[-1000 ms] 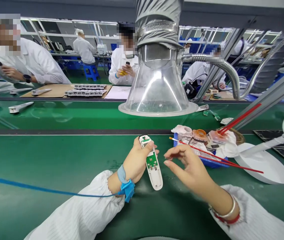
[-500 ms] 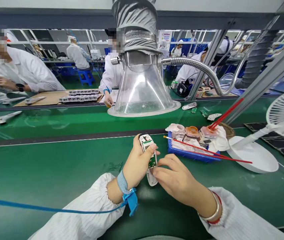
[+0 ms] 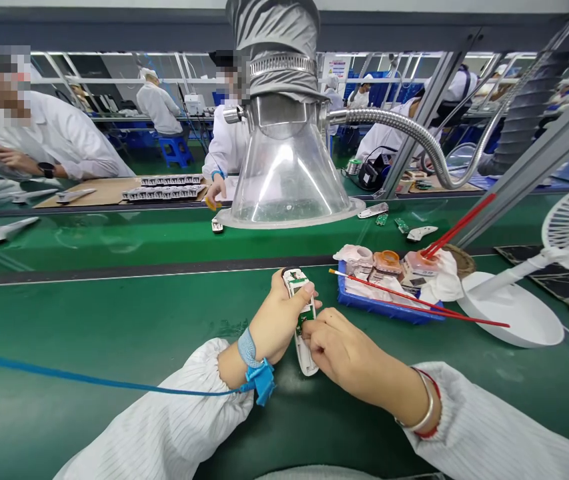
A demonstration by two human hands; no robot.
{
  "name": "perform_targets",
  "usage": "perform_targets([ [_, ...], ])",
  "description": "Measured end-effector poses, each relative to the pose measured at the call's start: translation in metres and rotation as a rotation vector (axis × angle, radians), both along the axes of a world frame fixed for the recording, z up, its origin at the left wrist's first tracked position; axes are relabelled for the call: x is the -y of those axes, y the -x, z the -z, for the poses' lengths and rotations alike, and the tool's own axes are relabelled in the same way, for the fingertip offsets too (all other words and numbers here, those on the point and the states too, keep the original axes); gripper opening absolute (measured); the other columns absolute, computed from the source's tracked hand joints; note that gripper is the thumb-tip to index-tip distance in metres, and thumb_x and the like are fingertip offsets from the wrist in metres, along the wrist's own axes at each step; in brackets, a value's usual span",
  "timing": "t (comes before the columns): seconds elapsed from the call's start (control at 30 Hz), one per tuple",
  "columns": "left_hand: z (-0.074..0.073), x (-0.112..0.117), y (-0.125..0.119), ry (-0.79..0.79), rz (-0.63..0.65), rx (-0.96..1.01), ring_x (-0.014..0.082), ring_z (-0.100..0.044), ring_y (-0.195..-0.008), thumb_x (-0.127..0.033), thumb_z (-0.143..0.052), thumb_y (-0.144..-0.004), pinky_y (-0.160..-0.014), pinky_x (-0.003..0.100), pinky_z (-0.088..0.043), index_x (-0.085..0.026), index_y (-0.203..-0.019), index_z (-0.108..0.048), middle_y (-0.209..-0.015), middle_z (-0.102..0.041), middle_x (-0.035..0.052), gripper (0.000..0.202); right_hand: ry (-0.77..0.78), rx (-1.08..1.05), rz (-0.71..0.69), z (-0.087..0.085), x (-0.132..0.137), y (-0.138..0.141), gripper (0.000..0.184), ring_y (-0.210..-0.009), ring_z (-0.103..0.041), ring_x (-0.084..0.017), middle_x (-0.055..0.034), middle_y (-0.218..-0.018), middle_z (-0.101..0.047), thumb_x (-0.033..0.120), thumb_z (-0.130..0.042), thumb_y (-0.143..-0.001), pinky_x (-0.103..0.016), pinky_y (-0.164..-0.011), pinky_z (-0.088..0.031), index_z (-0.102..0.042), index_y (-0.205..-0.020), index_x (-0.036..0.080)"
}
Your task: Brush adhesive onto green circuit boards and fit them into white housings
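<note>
My left hand (image 3: 278, 319) grips a slim white device shell (image 3: 305, 360) with a green circuit board (image 3: 305, 312) seated in it, thumb pressed on the upper part. My right hand (image 3: 337, 348) has its fingers curled and pinched onto the lower part of the board and shell. The shell rests tilted above the green mat (image 3: 114, 333). A blue wrist strap (image 3: 254, 365) with a blue cord (image 3: 64, 377) runs off my left wrist.
A blue tray (image 3: 389, 308) with small pots, cloths and red sticks (image 3: 414, 303) lies right of my hands. A white desk fan (image 3: 524, 293) stands at right. A clear fume hood (image 3: 291, 177) hangs over the conveyor (image 3: 114, 233). People in white coats work across the belt.
My right hand came in from open beside the shell and closed onto its lower part. The view shifted slightly; a person's hand across the belt set a small part down.
</note>
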State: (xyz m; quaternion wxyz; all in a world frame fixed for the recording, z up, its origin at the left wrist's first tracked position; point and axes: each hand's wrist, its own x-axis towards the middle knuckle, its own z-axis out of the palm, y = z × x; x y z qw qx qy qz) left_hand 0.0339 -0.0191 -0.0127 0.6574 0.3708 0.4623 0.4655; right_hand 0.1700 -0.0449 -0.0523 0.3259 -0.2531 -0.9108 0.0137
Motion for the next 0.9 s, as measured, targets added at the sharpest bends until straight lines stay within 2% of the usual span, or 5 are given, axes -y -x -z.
perform_targets([
  [0.23, 0.003, -0.002, 0.000, 0.058, -0.010, 0.051, 0.0110, -0.058, -0.070, -0.026, -0.058, -0.082, -0.066, 0.026, -0.047, -0.019, -0.100, -0.038, -0.081, -0.057, 0.0007, 0.027, 0.065, -0.064, -0.021, 0.007, 0.002, -0.003, 0.020, -0.067, -0.039, -0.015, -0.0059, -0.084, -0.056, -0.001, -0.040, -0.085, -0.029, -0.060, -0.036, -0.037, -0.087, 0.018],
  [0.33, 0.004, -0.001, 0.000, 0.046, -0.013, 0.092, 0.0106, -0.057, -0.070, -0.027, -0.058, -0.082, -0.063, 0.025, -0.048, -0.019, -0.097, -0.039, -0.080, -0.056, 0.0005, 0.026, 0.241, -0.313, -0.018, 0.009, 0.003, -0.007, 0.022, -0.073, -0.046, -0.015, -0.0029, -0.086, -0.056, 0.001, -0.045, -0.084, -0.029, -0.065, -0.041, -0.037, -0.090, 0.021],
  [0.5, 0.004, 0.003, 0.001, -0.048, 0.012, 0.130, 0.0111, -0.058, -0.070, -0.031, -0.059, -0.082, -0.062, 0.025, -0.048, -0.018, -0.094, -0.042, -0.082, -0.056, 0.0003, 0.025, 0.605, -0.725, 0.171, 0.013, 0.006, -0.011, 0.026, -0.084, -0.051, -0.013, -0.0021, -0.096, -0.049, 0.014, -0.055, -0.084, -0.029, -0.076, -0.046, -0.039, -0.102, 0.025],
  [0.7, 0.011, 0.012, -0.001, -0.190, 0.093, 0.047, 0.0120, -0.059, -0.074, -0.034, -0.055, -0.084, -0.067, 0.026, -0.050, -0.022, -0.107, -0.044, -0.088, -0.061, 0.0018, 0.029, 1.351, -0.797, -0.056, 0.017, 0.003, 0.003, 0.042, -0.090, -0.058, -0.018, -0.0055, -0.101, -0.056, 0.040, -0.063, -0.080, -0.033, -0.079, -0.050, -0.043, -0.113, 0.022],
  [0.9, 0.020, 0.017, -0.006, -0.240, 0.052, -0.063, 0.0113, -0.061, -0.068, -0.029, -0.054, -0.084, -0.064, 0.023, -0.049, -0.023, -0.112, -0.040, -0.083, -0.063, -0.0002, 0.032, 1.432, -0.840, -0.020, 0.023, -0.002, 0.020, 0.042, -0.071, -0.059, -0.017, -0.0039, -0.080, -0.060, 0.047, -0.070, -0.071, -0.031, -0.071, -0.049, -0.054, -0.096, 0.017],
])
